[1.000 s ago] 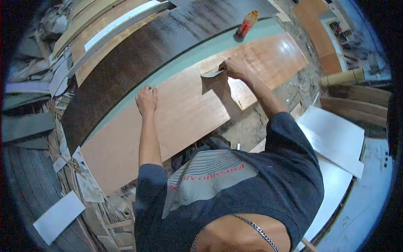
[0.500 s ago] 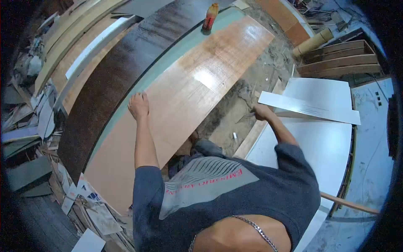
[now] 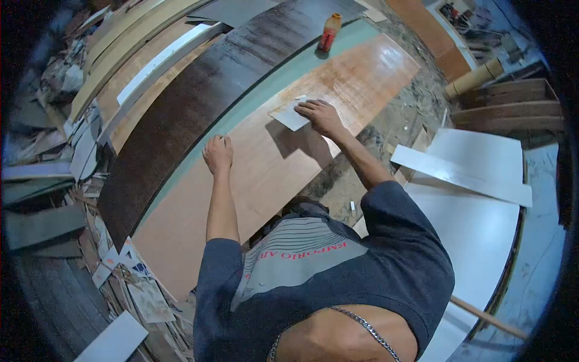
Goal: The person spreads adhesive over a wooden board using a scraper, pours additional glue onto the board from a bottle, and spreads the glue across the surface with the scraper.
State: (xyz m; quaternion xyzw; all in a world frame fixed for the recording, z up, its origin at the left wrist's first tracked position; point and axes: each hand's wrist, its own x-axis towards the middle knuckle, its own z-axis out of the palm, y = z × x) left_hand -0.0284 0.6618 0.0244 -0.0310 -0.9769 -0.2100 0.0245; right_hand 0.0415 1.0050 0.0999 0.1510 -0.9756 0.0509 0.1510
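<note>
A long light-brown wood panel (image 3: 253, 193) lies slanting before me; its far right part is glossy and wet-looking, its near left part dull. My left hand (image 3: 218, 154) has its fingers curled at the panel's far edge, gripping it. My right hand (image 3: 321, 117) is closed on a thin, flat white spreader (image 3: 291, 116), held tilted at the middle of the panel, where it casts a dark shadow. Whether the spreader's edge touches the wood cannot be made out. Under the panel shows a green board (image 3: 246, 108).
A bottle (image 3: 329, 33) with a red label stands on the green board. Beyond is a dark curved panel (image 3: 181, 102). White boards (image 3: 464, 223) lie to the right, with a white strip (image 3: 461, 176) across them. Wood scraps (image 3: 145, 295) litter the lower left.
My right hand has swung from beside the white boards onto the panel, with the white spreader now visible in it. The left hand stays at the panel's edge. The view has shifted slightly.
</note>
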